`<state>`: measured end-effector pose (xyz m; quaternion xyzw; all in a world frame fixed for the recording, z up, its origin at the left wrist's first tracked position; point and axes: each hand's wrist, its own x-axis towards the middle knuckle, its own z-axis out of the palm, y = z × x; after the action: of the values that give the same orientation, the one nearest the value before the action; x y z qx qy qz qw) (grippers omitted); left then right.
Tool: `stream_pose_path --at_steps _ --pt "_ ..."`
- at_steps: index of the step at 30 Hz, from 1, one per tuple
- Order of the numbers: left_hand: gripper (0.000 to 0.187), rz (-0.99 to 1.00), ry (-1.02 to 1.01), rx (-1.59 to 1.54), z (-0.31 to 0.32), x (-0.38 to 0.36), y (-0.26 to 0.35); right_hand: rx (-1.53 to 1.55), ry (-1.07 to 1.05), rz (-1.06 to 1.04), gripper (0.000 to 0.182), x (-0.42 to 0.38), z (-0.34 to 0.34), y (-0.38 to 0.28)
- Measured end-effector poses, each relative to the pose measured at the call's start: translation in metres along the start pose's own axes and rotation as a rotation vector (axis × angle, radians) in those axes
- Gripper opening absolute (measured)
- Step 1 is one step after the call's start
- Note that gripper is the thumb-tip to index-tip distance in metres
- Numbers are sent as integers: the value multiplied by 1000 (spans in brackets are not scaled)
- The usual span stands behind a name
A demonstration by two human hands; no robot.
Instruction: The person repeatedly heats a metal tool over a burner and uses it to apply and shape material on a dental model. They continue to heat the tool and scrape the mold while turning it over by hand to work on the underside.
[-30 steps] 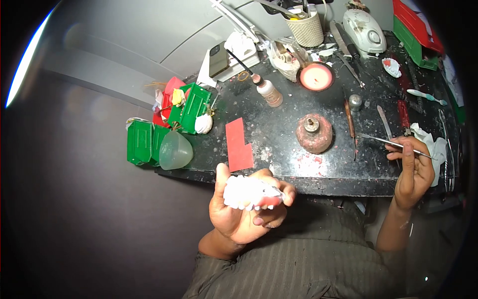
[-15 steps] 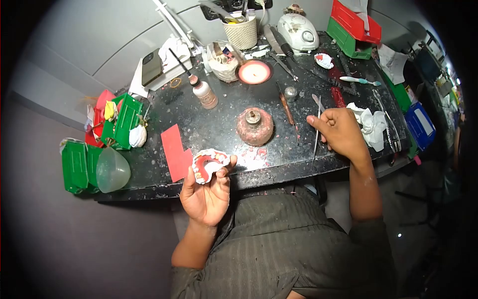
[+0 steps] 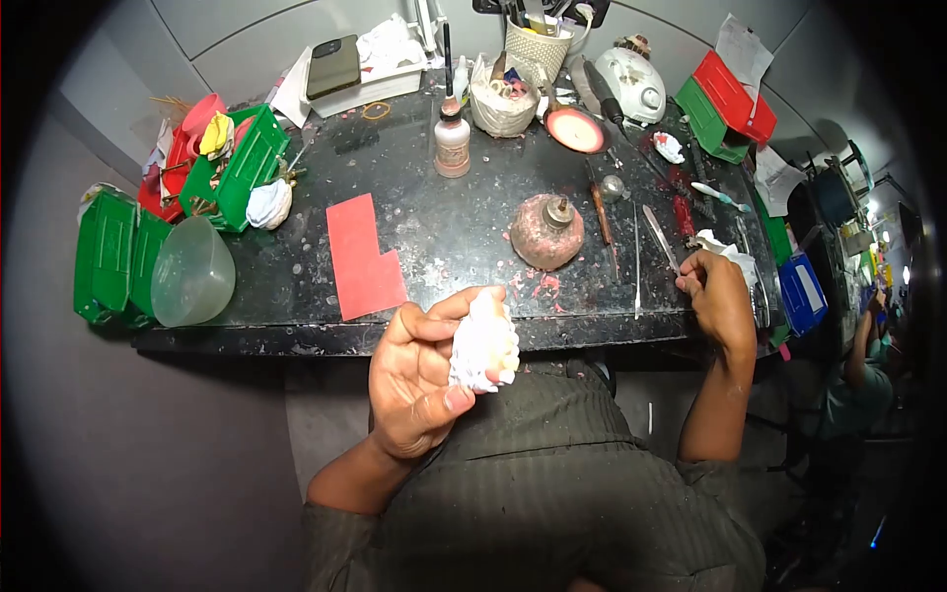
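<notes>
My left hand [image 3: 419,370] grips a white dental cast [image 3: 483,345] with tooth shapes along its edge, turned on its side in front of the bench. Thumb and fingers hold it from both sides. My right hand [image 3: 723,301] is closed at the bench's front right, its thumb and fingertips pinching the near end of a slim metal knife [image 3: 661,239]. The knife lies slanted, with its blade pointing away from me. To its left is a thin metal instrument [image 3: 637,266]. A crumpled white tissue [image 3: 728,252] is just behind my right hand.
A pink-stained glass burner [image 3: 547,235] stands mid-bench. Left of it lies a red wax sheet [image 3: 363,257]. Further back are a bottle with a brush [image 3: 452,148] and a round dish [image 3: 574,130]. Green bins [image 3: 109,259] stand left; a person [image 3: 860,385] is visible far right.
The dental cast has turned from its red-lined inner face to its side. My right hand has left the thin metal instrument and moved right, onto the knife. The camera view has shifted.
</notes>
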<state>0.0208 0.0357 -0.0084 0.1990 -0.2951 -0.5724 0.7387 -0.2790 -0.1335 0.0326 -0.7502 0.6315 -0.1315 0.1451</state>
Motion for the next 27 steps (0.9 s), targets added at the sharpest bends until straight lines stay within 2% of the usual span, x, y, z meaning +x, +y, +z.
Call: stream_pose_path --at_steps 2,4,6,8,11,13,14,16,20,24,27 --pt "55 -6 26 1 5 -2 4 -3 -31 35 10 -1 -4 -2" --pt "57 7 -27 40 5 -4 7 -20 2 -45 10 -3 -2 6" --pt "59 2 23 35 5 -4 8 -19 46 -108 9 -2 1 17" --pt "52 47 -227 -35 -6 -3 6 -15 90 -171 9 -2 1 22" --pt "53 59 -226 -29 -5 -4 6 77 119 -114 9 -2 -3 22" --pt "54 80 -234 -14 -6 -3 5 316 54 -21 9 -2 -10 20" --pt "54 100 -239 -2 -6 -4 4 318 56 -18 9 -3 -10 19" --pt "55 106 -238 -3 -3 -3 5 746 74 -81 7 -5 -8 14" --pt "56 102 -199 9 4 -6 8 855 66 -153 7 -17 -15 -6" --pt "56 128 -215 97 2 -6 9 943 93 -348 12 -28 -14 -21" --pt "55 226 -236 140 4 -2 7 1048 128 -421 13 -37 -11 -44"
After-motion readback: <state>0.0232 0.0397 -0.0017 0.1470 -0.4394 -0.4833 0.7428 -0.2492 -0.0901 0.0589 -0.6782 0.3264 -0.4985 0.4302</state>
